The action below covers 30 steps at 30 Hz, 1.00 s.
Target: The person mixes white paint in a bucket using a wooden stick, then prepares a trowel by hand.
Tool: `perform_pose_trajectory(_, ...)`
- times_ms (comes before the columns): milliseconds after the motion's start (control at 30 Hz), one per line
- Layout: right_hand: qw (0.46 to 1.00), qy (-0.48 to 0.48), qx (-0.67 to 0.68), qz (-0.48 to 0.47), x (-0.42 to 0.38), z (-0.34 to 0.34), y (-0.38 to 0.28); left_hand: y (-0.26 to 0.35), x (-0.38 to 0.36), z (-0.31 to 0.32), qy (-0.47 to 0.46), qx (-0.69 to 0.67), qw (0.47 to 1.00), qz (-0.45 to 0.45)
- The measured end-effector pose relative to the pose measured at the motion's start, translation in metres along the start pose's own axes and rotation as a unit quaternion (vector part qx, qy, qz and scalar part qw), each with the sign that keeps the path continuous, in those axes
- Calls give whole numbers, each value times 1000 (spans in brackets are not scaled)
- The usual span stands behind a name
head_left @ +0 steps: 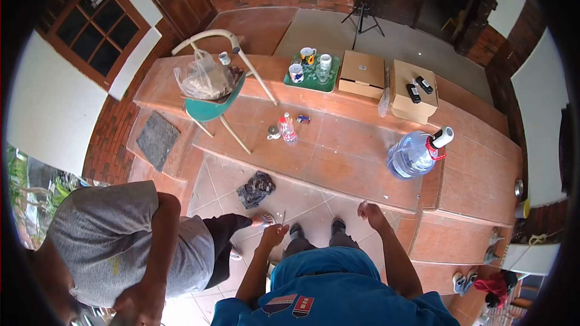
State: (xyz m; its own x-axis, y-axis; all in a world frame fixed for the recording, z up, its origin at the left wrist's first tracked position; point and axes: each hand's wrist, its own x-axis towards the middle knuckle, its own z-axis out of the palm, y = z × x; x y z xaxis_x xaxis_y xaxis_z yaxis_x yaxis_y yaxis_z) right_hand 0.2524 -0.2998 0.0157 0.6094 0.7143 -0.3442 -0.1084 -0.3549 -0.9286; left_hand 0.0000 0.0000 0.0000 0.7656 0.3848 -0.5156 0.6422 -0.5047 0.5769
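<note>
My left hand [275, 235] is closed around a thin, pale, stick-like item [284, 217] that points upward past my fingers. My right hand [373, 214] is raised in front of me with the fingers curled into a pinch; a small pale spot shows at the fingertips, too small to name. Both hands are in front of my blue shirt, above the tiled floor. A crumpled dark plastic bag [256, 190] lies on the floor ahead of my left hand. The large blue water jug [412, 156] with a pump on top stands on the step, beyond my right hand.
At my left a person in a grey shirt [109, 229] stands close by. On the steps are a green chair [214, 108] with a bag, bottles [289, 130], a tray [311, 86] of cups and cardboard boxes [361, 72]. The step edge [314, 188] runs just ahead.
</note>
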Motion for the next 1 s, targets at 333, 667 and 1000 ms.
perform_pose_trajectory(333,908,-211,-323,162,-162,-7,273,-113,-154,90,-410,-62,848,-330)
perform_pose_trajectory(667,853,-37,-16,520,-137,38,160,-160,-151,-38,-370,-152,878,-263)
perform_pose_trajectory(1000,893,-105,-85,428,53,126,56,-252,-144,-146,-246,-156,920,-262)
